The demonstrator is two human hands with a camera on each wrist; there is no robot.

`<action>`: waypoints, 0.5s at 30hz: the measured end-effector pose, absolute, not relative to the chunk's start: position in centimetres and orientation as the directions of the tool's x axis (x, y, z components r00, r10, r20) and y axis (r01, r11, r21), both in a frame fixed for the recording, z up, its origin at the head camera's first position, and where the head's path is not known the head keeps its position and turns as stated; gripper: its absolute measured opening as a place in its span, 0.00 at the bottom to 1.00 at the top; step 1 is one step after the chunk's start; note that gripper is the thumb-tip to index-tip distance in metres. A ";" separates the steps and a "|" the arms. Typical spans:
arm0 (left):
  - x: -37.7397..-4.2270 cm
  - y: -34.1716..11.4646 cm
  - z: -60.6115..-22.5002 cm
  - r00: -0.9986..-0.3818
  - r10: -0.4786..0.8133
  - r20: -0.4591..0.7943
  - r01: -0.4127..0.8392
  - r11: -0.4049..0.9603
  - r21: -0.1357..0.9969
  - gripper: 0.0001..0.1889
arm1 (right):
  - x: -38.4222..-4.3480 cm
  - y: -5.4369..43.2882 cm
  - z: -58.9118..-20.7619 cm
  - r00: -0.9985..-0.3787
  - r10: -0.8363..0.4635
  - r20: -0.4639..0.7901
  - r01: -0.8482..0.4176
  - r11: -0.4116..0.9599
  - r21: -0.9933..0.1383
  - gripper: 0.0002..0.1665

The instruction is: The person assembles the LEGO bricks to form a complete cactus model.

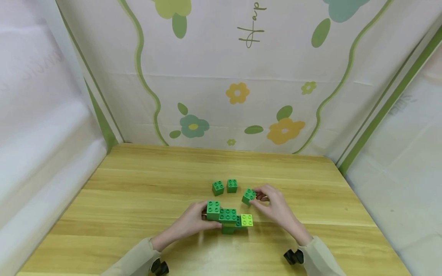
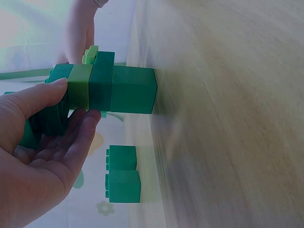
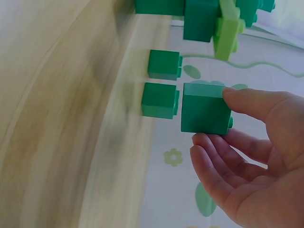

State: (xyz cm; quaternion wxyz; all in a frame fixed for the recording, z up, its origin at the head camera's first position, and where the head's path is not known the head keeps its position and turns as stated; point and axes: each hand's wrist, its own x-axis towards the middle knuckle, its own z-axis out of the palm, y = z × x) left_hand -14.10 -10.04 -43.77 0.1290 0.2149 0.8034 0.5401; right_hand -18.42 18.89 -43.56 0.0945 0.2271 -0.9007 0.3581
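Flower-printed cloth (image 1: 207,57) backs a wood-grain tabletop (image 1: 155,168). Brick build (image 1: 228,216), mostly green, sits near the tabletop's middle; left hand (image 1: 193,222) grips it from 9 o'clock, thumb opposite fingers, presumably for steadiness. Whether its base touches wood: cannot tell. Right hand (image 1: 274,203), at the build's 2 o'clock, pinches a single green brick (image 1: 248,196) by its sides, leaving studs and underside free. Two loose bricks (image 1: 218,188) stand studs up, near 12 o'clock, apparently kept within easy reach.

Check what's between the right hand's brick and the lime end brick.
Head view: bare tabletop shows between the pinched brick and the lime end brick.
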 end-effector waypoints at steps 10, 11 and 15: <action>-14.2 -9.9 -43.7 -0.873 0.486 0.033 0.218 0.331 0.918 0.25 | -17.1 19.1 -42.6 -0.845 -0.372 0.386 -0.535 0.617 -0.577 0.19; -14.2 -9.9 -43.7 -0.874 0.486 0.032 0.219 0.333 0.917 0.25 | -17.0 19.1 -42.5 -0.842 -0.374 0.390 -0.539 0.620 -0.570 0.19; -14.2 -10.0 -43.7 -0.873 0.486 0.037 0.221 0.328 0.919 0.25 | -16.5 19.1 -42.1 -0.837 -0.379 0.395 -0.546 0.634 -0.548 0.20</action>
